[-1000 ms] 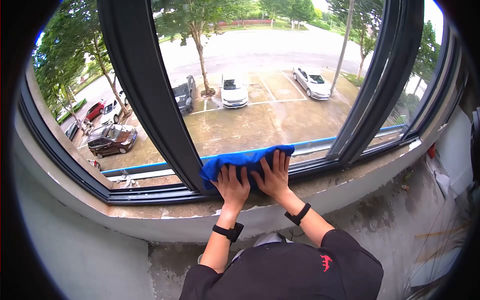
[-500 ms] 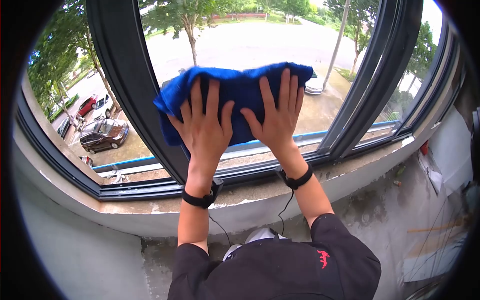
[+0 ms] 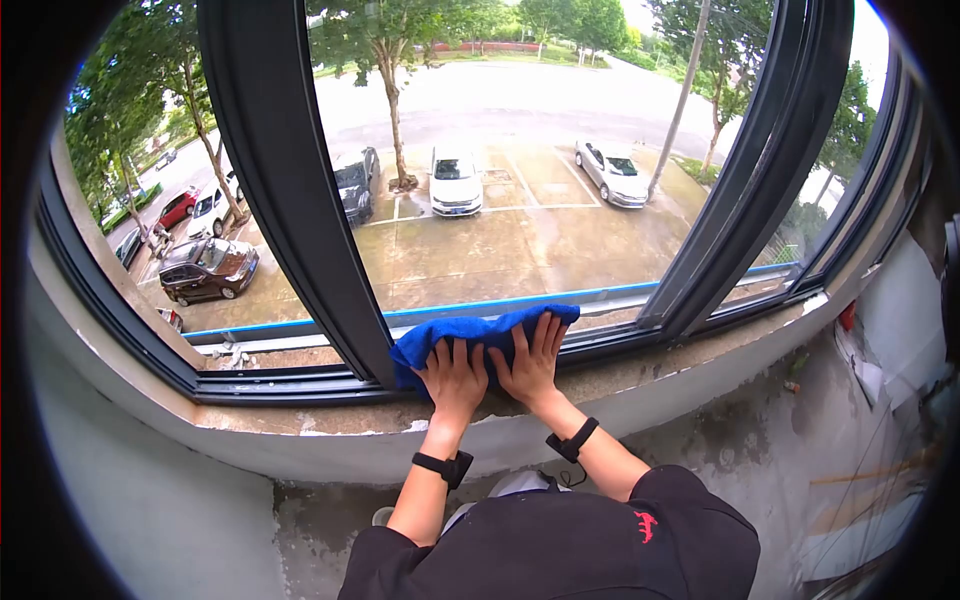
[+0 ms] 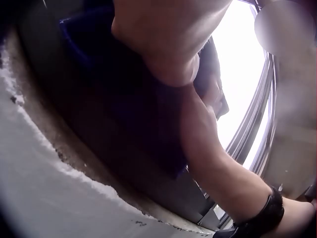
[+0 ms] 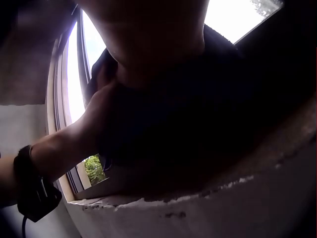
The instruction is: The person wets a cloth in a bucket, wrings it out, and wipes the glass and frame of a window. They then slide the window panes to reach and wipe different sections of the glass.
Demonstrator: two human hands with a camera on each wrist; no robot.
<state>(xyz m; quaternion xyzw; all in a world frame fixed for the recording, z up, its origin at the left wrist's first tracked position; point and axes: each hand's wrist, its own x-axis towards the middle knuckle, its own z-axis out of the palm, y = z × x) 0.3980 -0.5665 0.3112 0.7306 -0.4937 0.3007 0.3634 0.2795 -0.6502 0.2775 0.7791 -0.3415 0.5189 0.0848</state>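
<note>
A blue cloth [image 3: 472, 327] lies bunched along the foot of the middle window pane [image 3: 500, 255], over the dark lower frame. My left hand [image 3: 455, 382] presses on its left half, fingers spread and pointing up toward the glass. Beside it, the right hand [image 3: 530, 368] lies on the right half with its fingers extended. The two thumbs point toward each other, a small gap between them. In the left wrist view, the left hand [image 4: 166, 37] hides part of the dark blue cloth [image 4: 94, 59]. Deep shadow covers most of the cloth in the right wrist view, below the right hand [image 5: 148, 37].
A thick dark window post [image 3: 285, 190] rises left of the cloth; another frame upright [image 3: 755, 180] stands to the right. Below runs a rough sill [image 3: 650, 380] with chipped edges. Beyond the glass are parked cars and trees. Sheets and boards [image 3: 885, 330] lean at the right wall.
Half a second ago both hands held the cloth spread higher on the pane; they have slid it down to the lower frame, about where it was one second ago.
</note>
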